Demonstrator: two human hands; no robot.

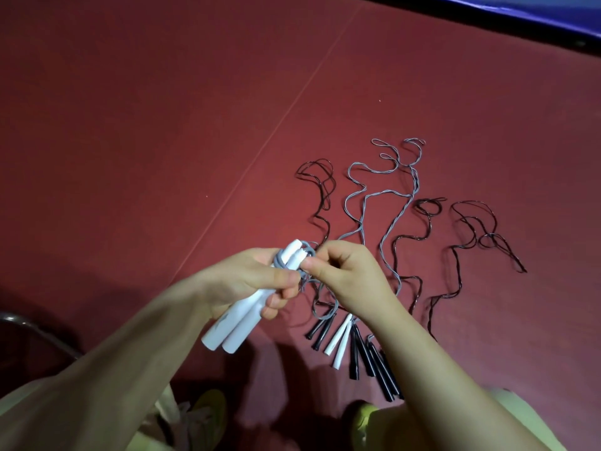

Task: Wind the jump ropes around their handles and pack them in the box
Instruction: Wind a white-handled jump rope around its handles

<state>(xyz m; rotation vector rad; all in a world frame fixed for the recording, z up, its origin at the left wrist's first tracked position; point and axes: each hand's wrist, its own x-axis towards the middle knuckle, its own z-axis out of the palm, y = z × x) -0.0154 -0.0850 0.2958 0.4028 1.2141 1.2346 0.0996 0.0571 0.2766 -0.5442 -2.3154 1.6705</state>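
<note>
Item: white handles (242, 307), one pair, side by side in my left hand (247, 284). Fingers and thumb curl round them at mid-length. Long axis runs from lower left, butt ends toward me, to upper right, cord ends away.

Item: grey cord (286, 260), several turns already round the upper part of the handles, just above my left thumb. A loose tail hangs below, between the two hands.

Item: right hand (341, 275), closed in a pinch on the cord, touching the handles' cord end from the right. It is the nearer hand to the loose cord, so I judge the next turn falls to it, carried across the handles' axis while the left holds steady.

Item: floor ropes (400, 203), unwound, on the red mat (162, 125) beyond and right of my hands. One grey with white handles (340, 341), several black with black handles (374, 359), handles toward me, cords snaking away.

Obstruction: the hanging tail drops close to the nearest black handles and their cords; whether it touches them I cannot tell. A snag there seems possible.

Item: box, not in view.

Other: a blue edge (487, 14) at top right; my shoes (208, 415) at the bottom.
</note>
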